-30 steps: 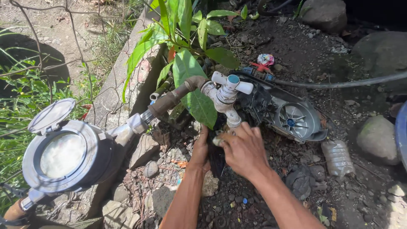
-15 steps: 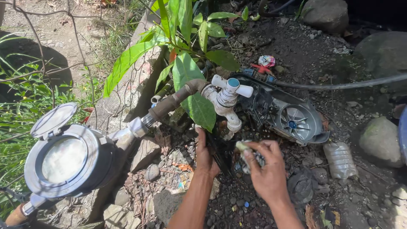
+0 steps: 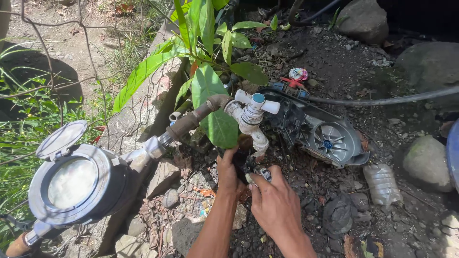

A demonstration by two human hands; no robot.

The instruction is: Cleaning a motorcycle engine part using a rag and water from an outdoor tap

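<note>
- a small dark object (image 3: pixel 248 169) with a pale bit on it sits just under the spout of the white tap (image 3: pixel 252 114), low over the dirt ground (image 3: pixel 334 67)
- the left hand (image 3: pixel 229 174) is wrapped around the dark object from the left, fingers curled shut on it
- the right hand (image 3: pixel 275 203) pinches at the same object from below right, fingertips together on the pale bit; what exactly they grip is too small to tell
- judgement: it goes best with the left hand holding steady under the spout while the right works in small moves, so nothing drops among the stones
- the tap joins a rusty pipe (image 3: pixel 191 119) running left to a round grey water meter (image 3: pixel 76 184) with its lid flipped up
- just right of the tap lies a grey fan housing (image 3: pixel 332 138), with a crushed plastic bottle (image 3: pixel 382 179) near it
- a green leafy plant (image 3: pixel 205 71) overhangs the pipe
</note>
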